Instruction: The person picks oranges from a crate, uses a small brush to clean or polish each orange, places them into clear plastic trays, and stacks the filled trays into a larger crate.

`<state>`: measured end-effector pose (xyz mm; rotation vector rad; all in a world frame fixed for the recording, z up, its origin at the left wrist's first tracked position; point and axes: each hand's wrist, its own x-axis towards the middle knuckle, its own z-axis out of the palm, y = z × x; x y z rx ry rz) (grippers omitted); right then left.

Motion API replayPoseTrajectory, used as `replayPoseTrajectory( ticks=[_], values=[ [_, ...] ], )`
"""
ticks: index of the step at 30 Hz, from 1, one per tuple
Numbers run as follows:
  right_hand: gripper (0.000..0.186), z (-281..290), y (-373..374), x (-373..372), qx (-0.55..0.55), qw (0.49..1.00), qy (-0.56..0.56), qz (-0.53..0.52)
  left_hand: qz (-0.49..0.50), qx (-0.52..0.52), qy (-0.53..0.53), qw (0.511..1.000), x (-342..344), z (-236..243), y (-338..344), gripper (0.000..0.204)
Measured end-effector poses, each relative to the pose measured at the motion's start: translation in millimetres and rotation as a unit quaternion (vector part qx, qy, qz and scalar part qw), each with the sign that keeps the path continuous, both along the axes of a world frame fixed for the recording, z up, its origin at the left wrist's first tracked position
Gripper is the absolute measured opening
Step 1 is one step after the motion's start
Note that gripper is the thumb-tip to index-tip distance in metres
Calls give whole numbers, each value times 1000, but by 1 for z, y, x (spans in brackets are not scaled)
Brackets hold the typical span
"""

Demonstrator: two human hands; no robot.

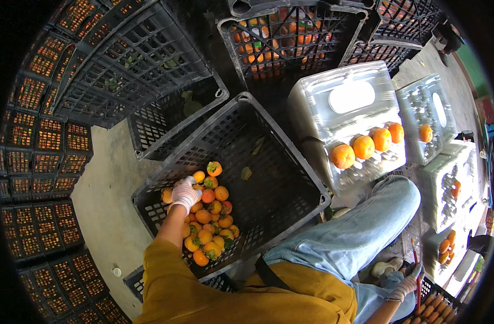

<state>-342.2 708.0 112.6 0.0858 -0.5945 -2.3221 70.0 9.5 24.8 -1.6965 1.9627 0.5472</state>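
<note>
1. Head view, starting at the grip: the left hand (185,193), in a white glove, reaches down into the black crate (290,162) and lies on the orange fruit (208,222); its fingers are curled over the upper edge of the pile, but whether they are closed around a fruit cannot be told
2. The fruit lies heaped in the lower left corner of that tilted crate, with a few green caps showing; the rest of the crate floor is bare apart from a few loose leaves (247,173)
3. The right hand (406,283), also in a white glove, is low at the right, well apart from the crate, with fingers closed on a thin red-handled tool (416,264) that stands up from the fist
4. Below that hand sits another dark crate (435,305) with orange fruit in rows
5. Between the two hands come the yellow sleeve (166,275) and a bent knee in blue jeans (360,232)
6. Beyond the knee, a clear plastic tray (344,108) carries four fruit (364,147) in a row along its near edge; a second clear tray (427,113) to the right holds one
7. More pale trays (452,189) run down the right side, some with a few fruit
8. Stacked black crates (47,162) line the left edge and the top
</note>
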Motion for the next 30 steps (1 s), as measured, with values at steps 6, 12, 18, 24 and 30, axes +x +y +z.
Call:
replayPoseTrajectory(
  ticks=[6,12,18,24,30],
  values=[
    [70,-14,10,-1,-62,996,-23,-65,-290,99,-336,891,-31,-3,22,59],
    [63,-11,1,14,36,979,-101,-171,131,103,151,974,-9,18,15,58],
    [30,23,-103,18,893,304,31,-330,283,401,673,553,-84,85,71,61],
    [26,59,-150,35,874,204,279,-342,91,602,630,481,-263,171,189,71],
    [33,122,-201,50,788,483,240,-298,-37,705,552,444,-367,194,340,66]
  ],
)
